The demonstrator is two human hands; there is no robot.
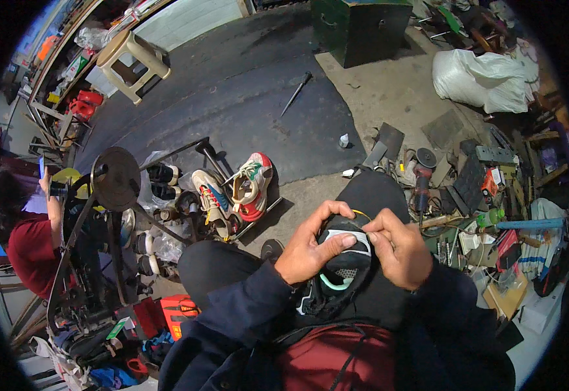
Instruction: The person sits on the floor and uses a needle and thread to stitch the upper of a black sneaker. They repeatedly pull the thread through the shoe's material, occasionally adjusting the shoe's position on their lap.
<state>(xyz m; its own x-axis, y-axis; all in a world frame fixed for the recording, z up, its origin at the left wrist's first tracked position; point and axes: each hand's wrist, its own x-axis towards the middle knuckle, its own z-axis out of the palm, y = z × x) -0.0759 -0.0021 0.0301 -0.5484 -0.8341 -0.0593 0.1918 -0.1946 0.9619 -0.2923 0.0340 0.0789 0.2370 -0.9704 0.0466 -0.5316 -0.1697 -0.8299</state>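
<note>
I see the black sneaker (338,274) on my lap, long axis running twelve to six, toe away. My left hand (312,244) clamps its nine-o'clock side, thumb across the top; my right hand (398,247), at three o'clock, pinches yellow thread (361,213) at the toe.

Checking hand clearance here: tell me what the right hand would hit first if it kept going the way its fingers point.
The right hand points left, fingertips pinching at the black shoe on the lap. Going on, it would meet the left hand's thumb on that shoe almost at once, though depth is unclear.
</note>
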